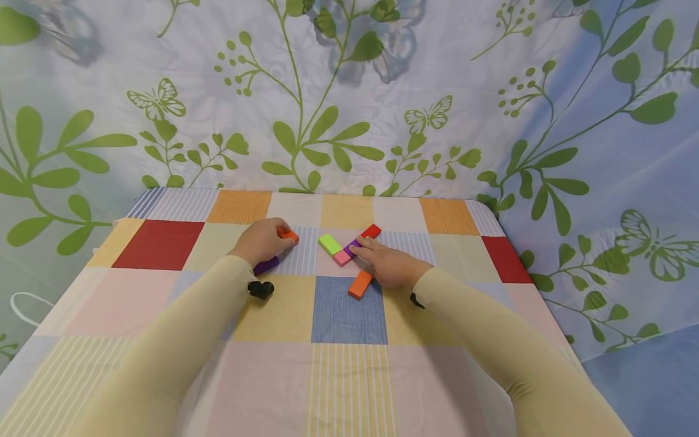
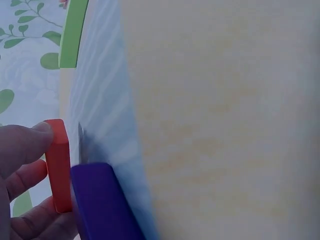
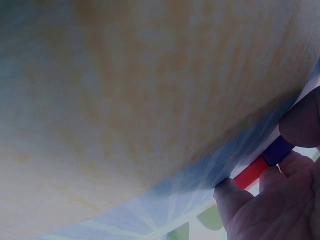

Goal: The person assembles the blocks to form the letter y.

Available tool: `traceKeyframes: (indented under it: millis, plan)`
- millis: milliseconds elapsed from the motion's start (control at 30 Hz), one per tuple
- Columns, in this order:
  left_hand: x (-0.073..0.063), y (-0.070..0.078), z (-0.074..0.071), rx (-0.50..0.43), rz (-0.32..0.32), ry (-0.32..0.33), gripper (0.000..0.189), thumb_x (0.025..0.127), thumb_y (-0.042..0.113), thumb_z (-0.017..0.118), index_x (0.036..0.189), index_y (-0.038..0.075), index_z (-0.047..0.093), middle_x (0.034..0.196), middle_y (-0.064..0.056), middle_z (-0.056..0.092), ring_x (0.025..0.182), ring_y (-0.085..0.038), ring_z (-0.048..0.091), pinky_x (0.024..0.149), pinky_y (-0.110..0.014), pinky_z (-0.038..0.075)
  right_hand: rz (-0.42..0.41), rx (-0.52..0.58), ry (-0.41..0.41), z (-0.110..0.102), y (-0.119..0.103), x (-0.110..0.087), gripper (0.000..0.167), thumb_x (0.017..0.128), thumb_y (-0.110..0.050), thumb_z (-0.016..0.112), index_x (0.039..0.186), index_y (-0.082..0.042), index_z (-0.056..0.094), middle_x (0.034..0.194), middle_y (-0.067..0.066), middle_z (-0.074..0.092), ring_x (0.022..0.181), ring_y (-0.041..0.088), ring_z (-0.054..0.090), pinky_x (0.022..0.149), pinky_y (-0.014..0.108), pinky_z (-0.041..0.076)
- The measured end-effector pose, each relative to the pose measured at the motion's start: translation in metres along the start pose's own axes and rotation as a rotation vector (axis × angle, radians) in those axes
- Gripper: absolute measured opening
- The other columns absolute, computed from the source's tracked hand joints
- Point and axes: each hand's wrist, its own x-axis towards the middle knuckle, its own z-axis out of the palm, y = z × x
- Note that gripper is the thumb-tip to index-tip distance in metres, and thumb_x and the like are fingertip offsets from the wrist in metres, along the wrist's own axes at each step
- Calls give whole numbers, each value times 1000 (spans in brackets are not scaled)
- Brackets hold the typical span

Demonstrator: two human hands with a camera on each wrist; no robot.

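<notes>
My left hand [image 1: 262,240] pinches an orange block [image 2: 59,165] between thumb and fingers, holding it on edge in the left wrist view. Beneath that hand lies a purple block [image 1: 266,266], partly hidden by it. My right hand [image 1: 390,262] pinches another purple block [image 3: 278,150], with the thumb and a finger on either side of it. End to end with that block lies a red block [image 1: 371,231], close to the other fingers. A pink block [image 1: 342,258] meets the purple block's near end, and a lime green block [image 1: 329,244] extends from the pink one toward the back left.
A second orange block [image 1: 360,284] lies just in front of my right hand. The blocks rest on a patchwork-print tablecloth [image 1: 273,388]. Behind the table hangs a leaf-print curtain [image 1: 338,79], and a white cord [image 1: 24,300] loops beside the left edge.
</notes>
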Motion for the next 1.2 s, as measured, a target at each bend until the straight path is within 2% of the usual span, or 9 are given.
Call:
traceKeyframes:
  millis: [433, 900, 1200]
  plan:
    - [22, 10, 11, -12, -13, 11, 37, 97, 38, 72, 123, 12, 72, 123, -11, 73, 109, -33, 65, 100, -48, 53, -14, -7, -1, -1, 1, -1, 70, 107, -6, 45, 170, -23, 21, 179, 6, 7, 165, 27, 11, 129, 46, 25]
    - [31, 25, 21, 11, -11, 23, 33, 98, 36, 71, 121, 13, 72, 120, -9, 74, 107, -32, 66, 99, -48, 53, -11, 2, -1, -3, -2, -2, 64, 111, -14, 44, 170, -23, 22, 179, 6, 8, 165, 26, 11, 130, 45, 24]
    - [37, 28, 26, 24, 5, 17, 32, 97, 35, 72, 119, 13, 74, 119, -9, 75, 107, -32, 67, 98, -50, 53, -3, 3, -5, -4, -4, -3, 64, 111, -14, 44, 170, -23, 22, 179, 6, 8, 166, 25, 10, 130, 44, 23]
